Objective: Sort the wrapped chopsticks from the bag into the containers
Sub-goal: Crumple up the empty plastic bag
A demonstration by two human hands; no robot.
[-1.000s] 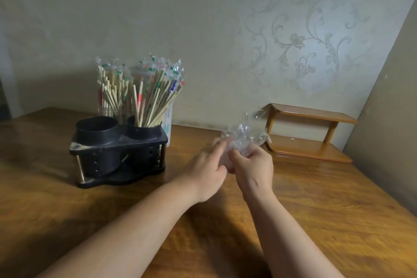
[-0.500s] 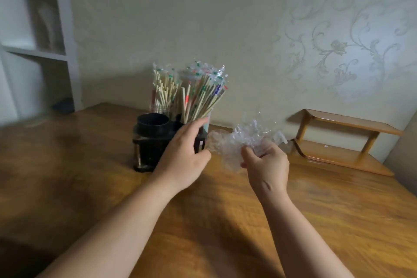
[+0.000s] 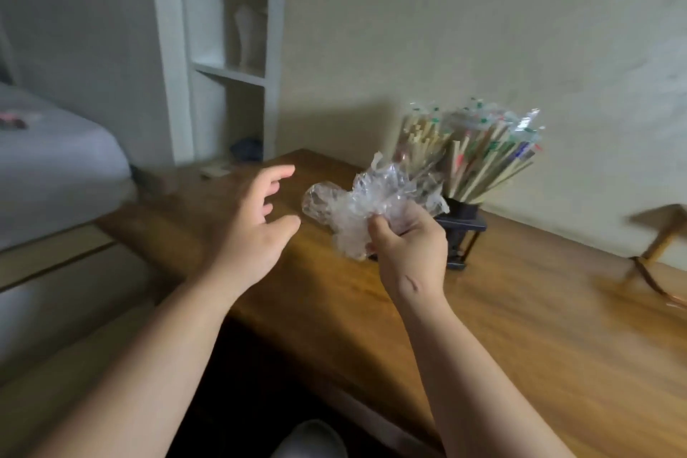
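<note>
My left hand (image 3: 256, 230) is leaving the containers (image 3: 463, 221), grip apart, while my right hand (image 3: 409, 249) is clamping the seemingly emptied bag (image 3: 357, 208), probably needing discarding.

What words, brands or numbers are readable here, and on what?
None can be read.
Wrapped chopsticks in the black holder: green, red and blue print, too blurred to read.
Clear bag held by the right hand: no print visible.

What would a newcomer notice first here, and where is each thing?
The crumpled clear plastic bag, gripped in the right hand at the centre, above the brown wooden table. Beside it the left hand is open and holds nothing. Behind the bag, wrapped wooden chopsticks stand bunched in a black holder near the wall.
</note>
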